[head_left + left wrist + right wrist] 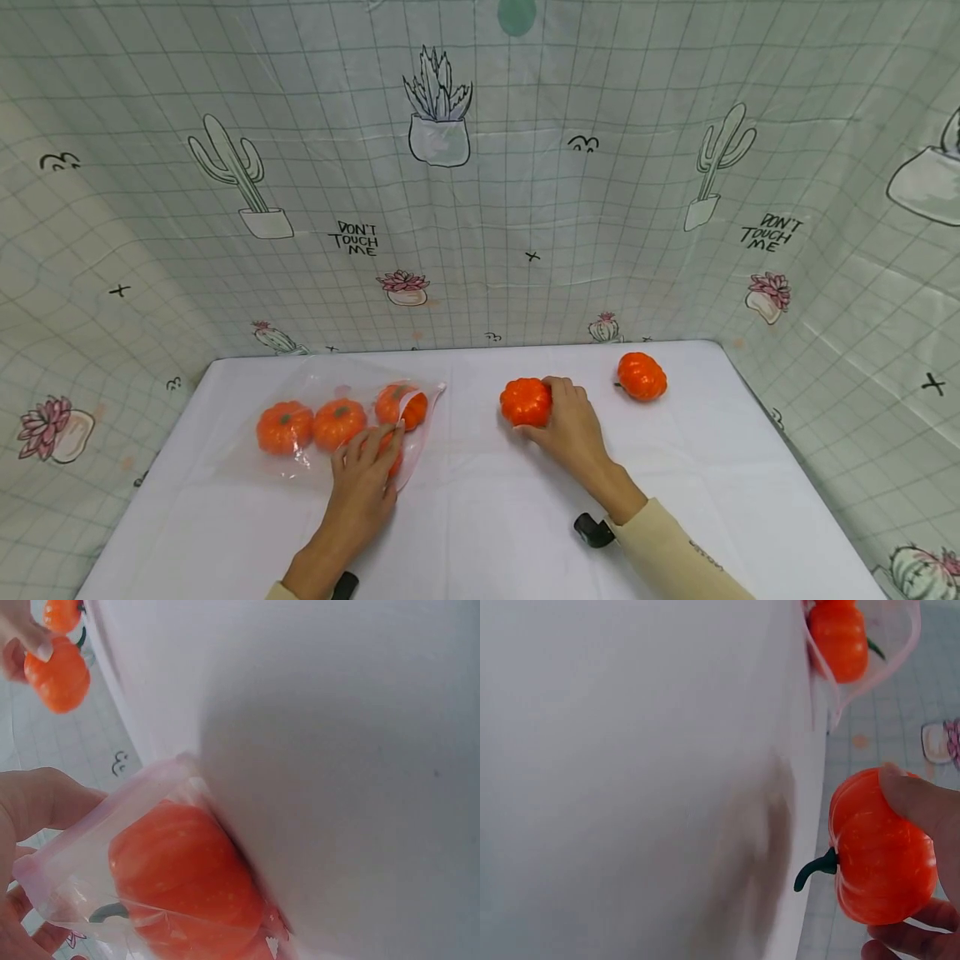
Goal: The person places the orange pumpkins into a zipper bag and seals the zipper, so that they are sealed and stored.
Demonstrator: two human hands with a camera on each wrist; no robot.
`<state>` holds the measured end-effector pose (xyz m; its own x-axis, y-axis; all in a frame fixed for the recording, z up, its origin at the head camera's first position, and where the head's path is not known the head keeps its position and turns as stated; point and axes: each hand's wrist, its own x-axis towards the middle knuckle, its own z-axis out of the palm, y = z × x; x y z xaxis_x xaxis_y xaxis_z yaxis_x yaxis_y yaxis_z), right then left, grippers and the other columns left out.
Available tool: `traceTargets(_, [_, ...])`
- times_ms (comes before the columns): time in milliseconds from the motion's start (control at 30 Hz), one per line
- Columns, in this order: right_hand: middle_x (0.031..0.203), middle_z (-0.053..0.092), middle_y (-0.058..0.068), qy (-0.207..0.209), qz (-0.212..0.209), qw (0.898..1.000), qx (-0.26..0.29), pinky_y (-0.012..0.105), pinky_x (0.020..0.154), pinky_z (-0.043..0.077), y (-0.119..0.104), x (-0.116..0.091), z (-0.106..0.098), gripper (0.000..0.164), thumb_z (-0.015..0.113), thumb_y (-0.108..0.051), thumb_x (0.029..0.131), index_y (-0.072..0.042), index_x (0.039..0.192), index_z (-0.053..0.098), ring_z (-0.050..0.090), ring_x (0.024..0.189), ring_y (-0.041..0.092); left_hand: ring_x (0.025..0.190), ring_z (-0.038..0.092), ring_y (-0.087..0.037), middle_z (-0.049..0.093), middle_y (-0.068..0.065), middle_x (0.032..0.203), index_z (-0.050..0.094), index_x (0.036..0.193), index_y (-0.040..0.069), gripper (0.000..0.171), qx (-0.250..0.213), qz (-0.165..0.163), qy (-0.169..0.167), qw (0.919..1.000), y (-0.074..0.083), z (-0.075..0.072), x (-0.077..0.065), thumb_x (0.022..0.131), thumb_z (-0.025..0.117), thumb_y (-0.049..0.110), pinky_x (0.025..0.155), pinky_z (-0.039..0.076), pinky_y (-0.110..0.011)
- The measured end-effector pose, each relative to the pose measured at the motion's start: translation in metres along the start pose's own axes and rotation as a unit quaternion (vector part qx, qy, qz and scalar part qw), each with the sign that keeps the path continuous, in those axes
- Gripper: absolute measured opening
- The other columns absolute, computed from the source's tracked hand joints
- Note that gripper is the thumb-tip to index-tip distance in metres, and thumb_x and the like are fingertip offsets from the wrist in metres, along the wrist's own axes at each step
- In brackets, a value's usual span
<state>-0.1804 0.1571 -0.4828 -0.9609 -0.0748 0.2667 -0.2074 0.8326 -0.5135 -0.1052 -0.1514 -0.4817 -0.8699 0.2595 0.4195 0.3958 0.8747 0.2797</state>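
My right hand (pixel 573 425) grips a small orange toy pumpkin (pixel 525 402) with a dark green stem, thumb on one side and fingers on the other. In the right wrist view this pumpkin (pixel 881 847) is held above the white table, its stem pointing left. A clear plastic bag (pixel 315 475) with a pinkish edge lies at the left, with several pumpkins (pixel 340 423) inside. My left hand (pixel 363 487) holds the bag near its mouth, partly covering one pumpkin. The left wrist view shows the bag's rim between thumb and fingers, beside a bagged pumpkin (pixel 187 877).
Another loose pumpkin (pixel 642 377) lies on the white table (pixel 480 533) near the back right. A grid-patterned curtain (pixel 525 192) with cactus drawings rises behind the table and along both sides.
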Motion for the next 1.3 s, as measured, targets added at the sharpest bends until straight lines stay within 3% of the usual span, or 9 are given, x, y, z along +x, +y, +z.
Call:
traceTargets(333, [0.128,0.064,0.018,-0.025,-0.013,0.998,0.055,0.051,0.098,0.054,-0.032,-0.003,0.019,0.077,0.097,-0.027,0.075,0.003,0.134,0.057,0.058,0.113,0.036,0.126,0.047,-0.040,0.057,-0.014,0.139,0.064,0.142,-0.003,0.077,0.001,0.002,0.004,1.0000,0.000,-0.001,0.000,0.069,0.086,-0.012,0.096,0.035,-0.055])
traceTargets(733, [0.129,0.064,0.016,-0.052,-0.027,0.993,0.104,0.049,0.097,0.055,-0.065,0.001,0.042,0.076,0.095,-0.032,0.078,0.002,0.134,0.057,0.058,0.114,0.033,0.129,0.047,-0.040,0.057,-0.014,0.141,0.063,0.143,-0.001,0.075,0.005,-0.013,-0.016,0.9998,0.002,-0.003,0.001,0.072,0.086,-0.010,0.098,0.035,-0.056])
traceTargets(1300, [0.127,0.065,0.017,-0.060,-0.056,0.989,0.119,0.049,0.094,0.056,-0.093,0.003,0.062,0.075,0.093,-0.036,0.080,0.003,0.133,0.057,0.060,0.111,0.033,0.127,0.047,-0.040,0.057,-0.014,0.139,0.063,0.143,-0.002,0.078,0.001,0.003,0.003,1.0000,0.000,-0.002,0.001,0.070,0.089,-0.011,0.096,0.035,-0.056])
